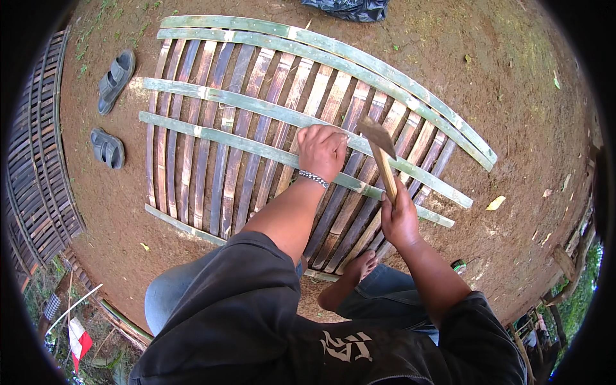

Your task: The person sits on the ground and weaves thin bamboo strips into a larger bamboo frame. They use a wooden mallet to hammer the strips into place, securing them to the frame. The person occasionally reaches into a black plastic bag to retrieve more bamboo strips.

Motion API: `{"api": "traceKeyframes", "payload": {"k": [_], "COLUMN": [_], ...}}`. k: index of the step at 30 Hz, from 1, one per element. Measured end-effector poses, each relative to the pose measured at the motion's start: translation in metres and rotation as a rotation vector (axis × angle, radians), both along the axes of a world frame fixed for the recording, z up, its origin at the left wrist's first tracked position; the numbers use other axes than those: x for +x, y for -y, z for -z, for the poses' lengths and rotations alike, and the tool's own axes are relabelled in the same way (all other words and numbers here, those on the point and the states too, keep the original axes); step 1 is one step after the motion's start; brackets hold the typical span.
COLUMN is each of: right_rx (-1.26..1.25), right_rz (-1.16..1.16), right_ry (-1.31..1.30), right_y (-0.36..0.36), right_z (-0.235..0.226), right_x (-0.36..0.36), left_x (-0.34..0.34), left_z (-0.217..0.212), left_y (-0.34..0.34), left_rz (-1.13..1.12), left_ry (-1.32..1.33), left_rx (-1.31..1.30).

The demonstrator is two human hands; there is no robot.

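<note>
A panel of dark and tan bamboo slats (247, 128) lies on the ground, crossed by long green bamboo strips (256, 105). My left hand (321, 152) rests on one of the middle green strips with its fingers closed. Whatever they pinch, if anything, is hidden or too small to make out. In my right hand (399, 215) is a hammer (384, 168) with a pale wooden handle and a rusty, wedge-shaped metal head. I hold it upright by the handle, its head raised just right of my left hand, apart from the strip.
Two dark sandals (115, 80) lie left of the panel on the brown dirt (539, 115). A second slatted bamboo panel (38, 147) stands at the far left. My bare foot (362, 264) is on the panel's near side. A black plastic bag (350, 9) lies at the far edge.
</note>
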State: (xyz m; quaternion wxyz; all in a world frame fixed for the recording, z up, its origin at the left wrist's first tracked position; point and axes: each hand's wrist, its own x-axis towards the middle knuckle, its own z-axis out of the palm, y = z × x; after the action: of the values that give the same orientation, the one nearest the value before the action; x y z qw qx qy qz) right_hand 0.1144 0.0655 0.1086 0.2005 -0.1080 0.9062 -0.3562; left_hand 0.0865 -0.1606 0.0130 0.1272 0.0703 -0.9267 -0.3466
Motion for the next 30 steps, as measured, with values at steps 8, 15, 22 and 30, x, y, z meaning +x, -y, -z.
{"api": "traceKeyframes", "payload": {"k": [8,15,22,30], "right_rx": [0.06,0.107,-0.009,0.074], "right_rz": [-0.01,-0.015,0.044,-0.051], "right_ry": [0.072,0.16,0.108,0.117], "right_y": [-0.008,-0.008,-0.006,-0.009], "right_z": [-0.004,-0.001,-0.001,-0.002], "right_x": [0.001,-0.008,-0.013,-0.008], "left_x": [0.002,0.004,0.002,0.002], "left_z": [0.001,0.007,0.001,-0.001], "left_y": [0.0,0.003,0.007,0.008], "left_rz": [0.008,0.007,0.035,0.037], "left_ry": [-0.003,-0.001,0.02,0.033], "left_rx": [-0.003,-0.028,0.044,0.03]}}
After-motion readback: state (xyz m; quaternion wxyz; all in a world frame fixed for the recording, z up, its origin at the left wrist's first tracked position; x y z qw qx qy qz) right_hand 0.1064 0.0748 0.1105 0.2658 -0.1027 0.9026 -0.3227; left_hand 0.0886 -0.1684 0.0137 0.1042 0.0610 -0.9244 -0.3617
